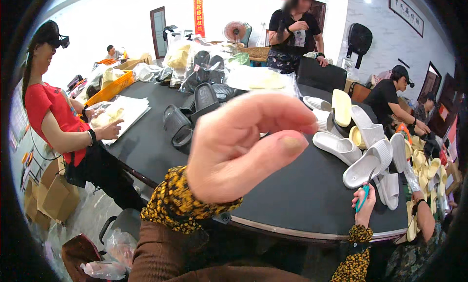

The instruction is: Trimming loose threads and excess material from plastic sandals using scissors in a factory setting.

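My left hand (229,153) is raised close to the camera and covers the middle of the table. Its fingers curl loosely towards the thumb, with a gap between and nothing visible inside. At the right edge of the table my right hand (369,211) grips scissors with teal handles (361,199). Their blades point up beside a light grey slipper (360,171). Several more grey slippers lie around it, among them one with a ribbed strap (390,190). A pale yellow slipper (341,108) rests on that heap. Black slides (176,126) lie beyond my left hand.
A dark table (292,209) spreads before me. On the left a person in red (54,104) handles a bagged item near an orange crate (112,87). Another person stands across the table (297,33); others work at the right beside yellow slippers (431,167). Cardboard boxes (58,194) stand on the floor.
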Demonstrator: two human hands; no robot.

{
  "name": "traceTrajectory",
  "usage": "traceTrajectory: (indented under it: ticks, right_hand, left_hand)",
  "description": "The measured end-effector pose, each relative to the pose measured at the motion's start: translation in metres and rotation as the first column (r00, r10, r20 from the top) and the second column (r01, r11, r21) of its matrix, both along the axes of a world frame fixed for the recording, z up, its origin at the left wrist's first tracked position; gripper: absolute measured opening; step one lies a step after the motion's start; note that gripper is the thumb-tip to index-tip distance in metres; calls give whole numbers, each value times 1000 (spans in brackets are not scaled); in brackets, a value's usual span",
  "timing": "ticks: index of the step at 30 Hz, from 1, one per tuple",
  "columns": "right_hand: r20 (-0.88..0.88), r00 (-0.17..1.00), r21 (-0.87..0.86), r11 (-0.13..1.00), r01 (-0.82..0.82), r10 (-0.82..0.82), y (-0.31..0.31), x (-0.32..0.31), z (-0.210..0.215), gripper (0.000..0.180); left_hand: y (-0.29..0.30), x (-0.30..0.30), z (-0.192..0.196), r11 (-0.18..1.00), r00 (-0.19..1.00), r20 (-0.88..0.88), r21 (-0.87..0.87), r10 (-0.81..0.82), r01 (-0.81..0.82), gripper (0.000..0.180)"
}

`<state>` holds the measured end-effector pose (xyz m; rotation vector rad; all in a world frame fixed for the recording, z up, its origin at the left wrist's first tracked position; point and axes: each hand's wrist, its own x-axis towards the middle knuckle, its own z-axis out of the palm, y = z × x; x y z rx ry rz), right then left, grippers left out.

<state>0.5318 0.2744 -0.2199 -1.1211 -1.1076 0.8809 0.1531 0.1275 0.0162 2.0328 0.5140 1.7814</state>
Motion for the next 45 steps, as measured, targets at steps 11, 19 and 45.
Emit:
traceTrajectory:
  ticks: [11, 19, 45]
  right_hand:
    - [22, 999, -15, 999, 29, -28, -11, -9, 0, 30]
    - [60, 997, -8, 999, 50, -49, -13, -16, 14, 30]
    - [75, 997, -12, 1000, 20, -19, -20, -27, 19, 37]
  left_hand:
    - [-7, -5, 12, 878, 945, -145, 349, -295, 328, 52]
    - [-1, -7, 26, 928, 947, -225, 243, -230, 283, 66]
    - [20, -40, -11, 986, 942, -292, 65, 165, -153, 64]
